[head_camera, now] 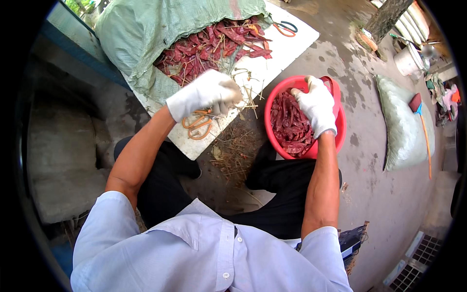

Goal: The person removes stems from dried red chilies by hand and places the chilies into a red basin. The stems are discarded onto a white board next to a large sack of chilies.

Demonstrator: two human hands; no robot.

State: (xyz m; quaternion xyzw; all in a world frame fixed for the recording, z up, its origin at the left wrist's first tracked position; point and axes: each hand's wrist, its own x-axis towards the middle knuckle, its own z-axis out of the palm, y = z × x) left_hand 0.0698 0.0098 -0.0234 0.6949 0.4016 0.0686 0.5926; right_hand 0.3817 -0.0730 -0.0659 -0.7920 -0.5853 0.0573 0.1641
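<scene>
My left hand (209, 93), in a white knit glove and blurred, is held over the near part of a white board (189, 144). Its fingers are curled, and whether anything is in them is hidden. Just below it lies a pair of scissors with orange handles (199, 126), its blades out of sight. Dried red chillies (204, 51) spill from the mouth of a green woven sack (135, 34) onto the board. My right hand (316, 104), also gloved, hangs over a red plastic basket (269, 120) of chillies (292, 127). Its thumb and forefinger are apart, with nothing seen between them.
Loose stems (251, 96) lie on the board, and more debris (233, 149) covers the ground between my feet. Black-and-red-handled scissors (286, 28) rest at the board's far edge. To the right are a full sack (401, 124), a brush (419, 109) and a white bucket (408, 60).
</scene>
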